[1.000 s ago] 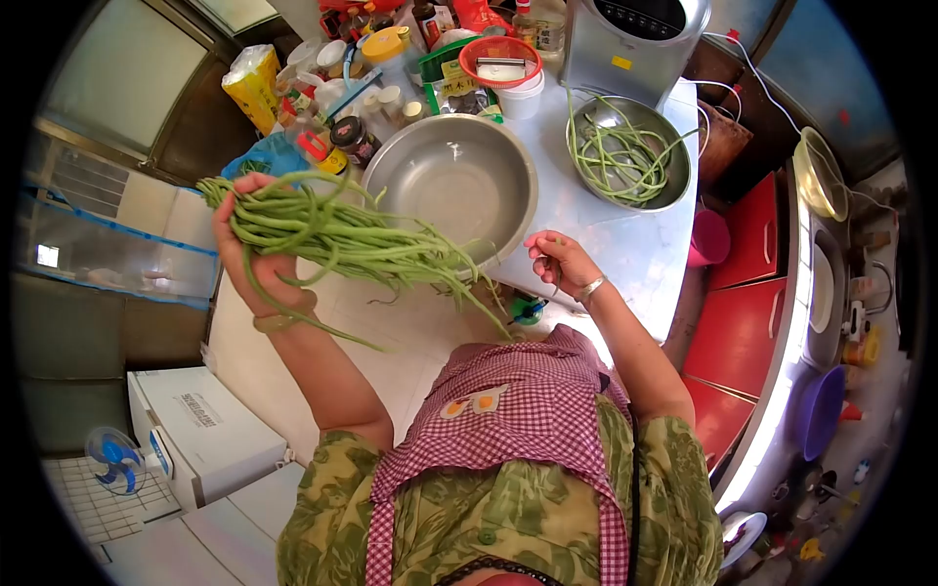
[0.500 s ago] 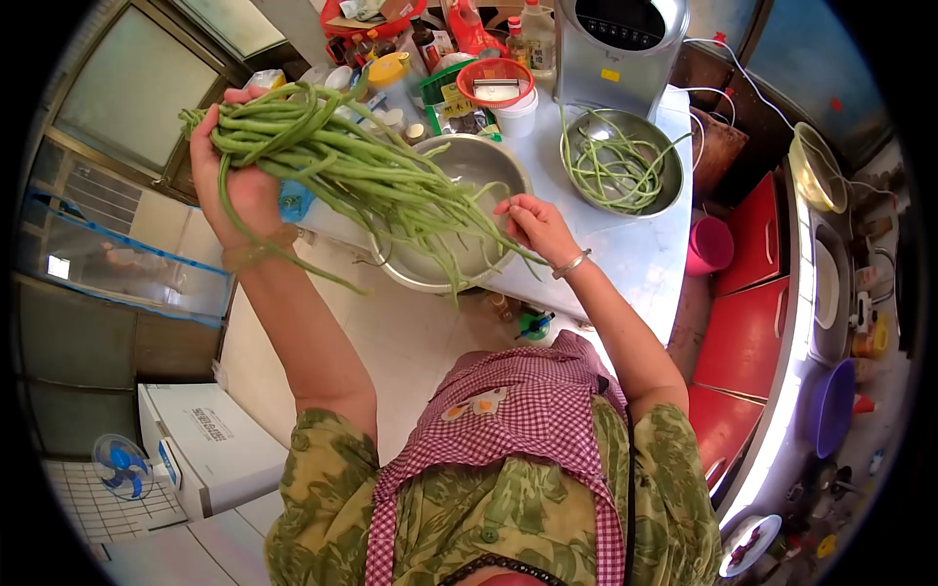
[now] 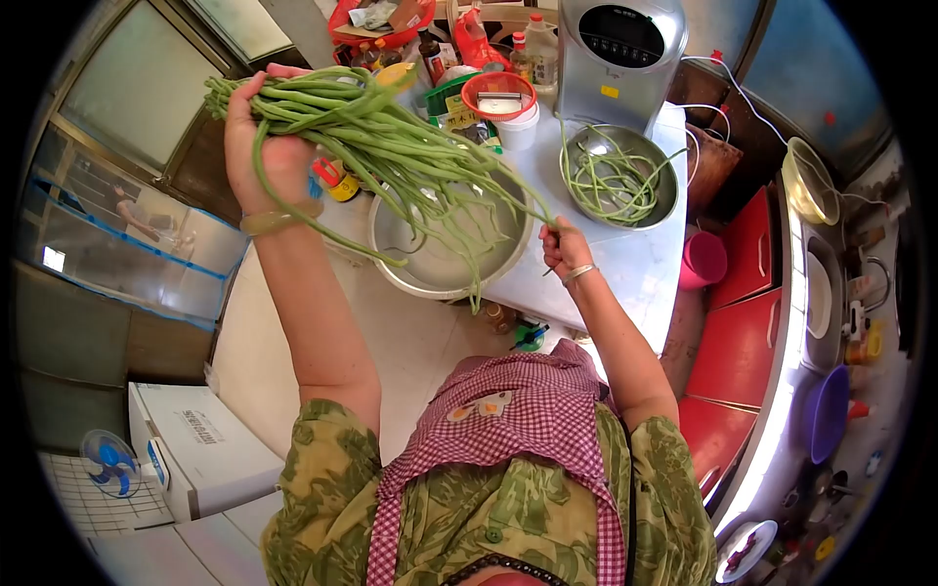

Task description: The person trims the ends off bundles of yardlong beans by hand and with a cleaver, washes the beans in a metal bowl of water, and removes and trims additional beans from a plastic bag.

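Note:
My left hand (image 3: 264,146) is wrapped round one end of a big bunch of long green beans (image 3: 381,137), held up at the left above the table. The beans spread to the right and hang over a large metal basin (image 3: 435,264). Between the fingers of my right hand (image 3: 567,246) is pinched the tip of a bean that stretches out from the bunch. A smaller metal bowl (image 3: 669,195) with several loose long beans in it stands to the right, beyond my right hand.
A silver appliance (image 3: 620,68) stands at the back of the table (image 3: 547,293). Left of it are a red basket (image 3: 498,95) on a white tub, bottles and packets. Red cabinets (image 3: 733,337) line the right side; a white box (image 3: 200,444) is at lower left.
My right hand has moved right and down, drawing one bean tip out from the bunch. My left hand and the bunch have shifted slightly to the right.

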Demonstrator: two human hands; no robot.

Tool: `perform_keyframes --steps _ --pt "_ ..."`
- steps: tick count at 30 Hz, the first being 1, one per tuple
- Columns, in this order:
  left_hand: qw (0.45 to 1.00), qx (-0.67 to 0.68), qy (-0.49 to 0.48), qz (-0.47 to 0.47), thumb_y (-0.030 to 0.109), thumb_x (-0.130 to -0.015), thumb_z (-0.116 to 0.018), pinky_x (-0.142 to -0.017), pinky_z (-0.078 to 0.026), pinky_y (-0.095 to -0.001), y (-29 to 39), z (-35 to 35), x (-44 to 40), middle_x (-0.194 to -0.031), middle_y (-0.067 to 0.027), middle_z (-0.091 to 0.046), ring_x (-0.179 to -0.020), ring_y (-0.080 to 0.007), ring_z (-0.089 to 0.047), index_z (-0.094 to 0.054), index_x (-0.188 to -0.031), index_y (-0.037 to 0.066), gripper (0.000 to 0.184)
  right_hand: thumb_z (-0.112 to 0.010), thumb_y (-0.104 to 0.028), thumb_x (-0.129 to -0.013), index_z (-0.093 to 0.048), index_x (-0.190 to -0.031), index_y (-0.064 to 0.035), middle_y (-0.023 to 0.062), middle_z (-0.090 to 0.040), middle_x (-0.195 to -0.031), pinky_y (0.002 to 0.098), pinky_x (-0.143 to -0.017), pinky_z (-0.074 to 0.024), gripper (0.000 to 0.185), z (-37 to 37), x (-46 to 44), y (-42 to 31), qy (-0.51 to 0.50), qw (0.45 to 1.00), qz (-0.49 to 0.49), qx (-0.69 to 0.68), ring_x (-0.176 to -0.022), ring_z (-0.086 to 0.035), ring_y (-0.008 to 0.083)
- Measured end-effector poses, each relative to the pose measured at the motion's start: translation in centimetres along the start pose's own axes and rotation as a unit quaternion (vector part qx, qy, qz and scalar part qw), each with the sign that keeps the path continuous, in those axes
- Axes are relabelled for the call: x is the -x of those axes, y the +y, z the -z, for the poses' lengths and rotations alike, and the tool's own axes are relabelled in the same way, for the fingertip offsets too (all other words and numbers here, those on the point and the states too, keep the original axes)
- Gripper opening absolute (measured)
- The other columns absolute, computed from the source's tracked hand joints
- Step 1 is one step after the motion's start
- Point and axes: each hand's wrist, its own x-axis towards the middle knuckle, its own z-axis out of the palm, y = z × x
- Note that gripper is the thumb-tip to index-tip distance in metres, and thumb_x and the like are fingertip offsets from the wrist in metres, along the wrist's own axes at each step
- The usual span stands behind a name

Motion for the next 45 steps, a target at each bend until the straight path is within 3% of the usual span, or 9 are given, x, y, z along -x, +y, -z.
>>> perform_keyframes --steps 4,8,11,16,21,28,37,43,45 --pt "0.996 -0.048 0.062 -0.051 0.01 -0.082 -0.061 -0.081 -0.05 -0.0378 -1.0 1.0 -0.3 -0.084 -0.0074 -0.06 -0.083 -0.0242 -0.058 -0.056 -0.086 0.002 0.01 -0.052 -0.018 -0.08 -0.055 -0.068 -0.0072 -0.0024 -0.04 -0.053 0.0246 -0.038 -0.0218 0.016 3.4 -1.4 -1.0 -0.17 0.965 -0.043 -0.193 -0.04 -0.028 0.0083" --pt "0.996 -0.054 0.055 -0.053 0.011 -0.084 -0.059 -0.083 -0.049 -0.0366 -0.4 1.6 -0.4 -0.086 -0.0078 -0.059 -0.085 -0.0231 -0.057 -0.056 -0.087 0.001 0.01 -0.051 -0.019 -0.081 -0.057 -0.069 -0.0064 -0.0023 -0.042 -0.054 0.0231 -0.038 -0.0229 0.019 5.8 -2.0 0.0 0.148 0.863 0.268 0.401 -0.041 -0.033 0.0075" --pt "0.998 -0.009 0.03 -0.05 0.011 -0.085 -0.059 -0.085 -0.049 -0.0368 0.0 1.4 -0.4 -0.087 -0.0083 -0.057 -0.086 -0.0226 -0.056 -0.055 -0.087 0.001 0.011 -0.054 -0.026 -0.083 -0.056 -0.071 -0.0076 -0.0044 -0.04 -0.051 0.0217 -0.037 -0.0209 0.022 8.2 -0.8 -1.9 0.191 0.976 0.096 0.048 -0.039 -0.029 0.0061" --pt "0.99 -0.045 0.033 -0.126 0.009 -0.086 -0.056 -0.084 -0.049 -0.0403 0.3 -1.0 -0.2 -0.088 -0.0104 -0.057 -0.085 -0.0238 -0.055 -0.053 -0.091 -0.002 0.012 -0.051 -0.033 -0.097 -0.056 -0.082 -0.0061 0.0001 -0.05 -0.066 0.0189 -0.038 -0.0224 0.031 2.6 4.2 -2.6 -0.102 0.983 0.079 0.129 -0.044 -0.033 0.0054" --pt "0.992 -0.047 0.03 -0.116 0.009 -0.086 -0.055 -0.083 -0.049 -0.0412 0.7 -1.3 -1.4 -0.086 -0.0116 -0.058 -0.084 -0.0263 -0.056 -0.055 -0.09 -0.003 0.013 -0.05 -0.011 -0.092 -0.062 -0.092 0.0022 0.0093 -0.064 -0.083 0.0192 -0.039 -0.0286 0.017 -4.9 6.9 -2.4 -0.288 0.952 0.068 0.079 -0.05 -0.044 0.0092" --pt "0.993 -0.013 0.036 -0.107 0.006 -0.084 -0.059 -0.085 -0.049 -0.0406 0.1 -1.3 -1.7 -0.089 -0.0118 -0.06 -0.087 -0.0266 -0.057 -0.055 -0.092 -0.003 0.013 -0.058 -0.013 -0.092 -0.062 -0.115 0.0009 0.0047 -0.066 -0.088 0.0172 -0.043 -0.0296 0.027 -10.8 7.2 -0.6 -0.137 0.977 0.117 0.115 -0.058 -0.049 0.0046" --pt "0.992 -0.001 0.073 -0.105 0.006 -0.085 -0.059 -0.082 -0.051 -0.0388 -1.9 -1.6 -1.1 -0.086 -0.0115 -0.06 -0.083 -0.0252 -0.058 -0.053 -0.091 -0.003 0.012 -0.064 -0.011 -0.089 -0.066 -0.102 -0.0029 0.0022 -0.066 -0.083 0.0177 -0.042 -0.0272 0.015 -13.9 3.7 -1.8 -0.152 0.97 0.107 0.159 -0.057 -0.046 0.0032" --pt "0.994 -0.028 0.065 -0.087 0.007 -0.084 -0.06 -0.082 -0.051 -0.0394 -1.5 -0.3 -1.5 -0.085 -0.0112 -0.06 -0.082 -0.0249 -0.059 -0.054 -0.089 -0.002 0.012 -0.063 -0.013 -0.087 -0.06 -0.082 -0.0065 0.0001 -0.059 -0.073 0.0196 -0.042 -0.0266 0.009 -12.8 -0.3 0.1 -0.041 0.9 0.338 0.274 -0.05 -0.041 0.0039" --pt "0.989 -0.081 0.086 -0.091 0.011 -0.084 -0.059 -0.08 -0.051 -0.0383 -1.9 0.1 -1.7 -0.085 -0.0105 -0.061 -0.084 -0.0247 -0.059 -0.057 -0.087 0.0 0.012 -0.06 -0.012 -0.087 -0.059 -0.082 -0.0066 -0.0005 -0.054 -0.069 0.0208 -0.041 -0.0256 0.008 -11.5 -0.5 -0.7 -0.078 0.979 0.164 0.094 -0.048 -0.037 0.0047"
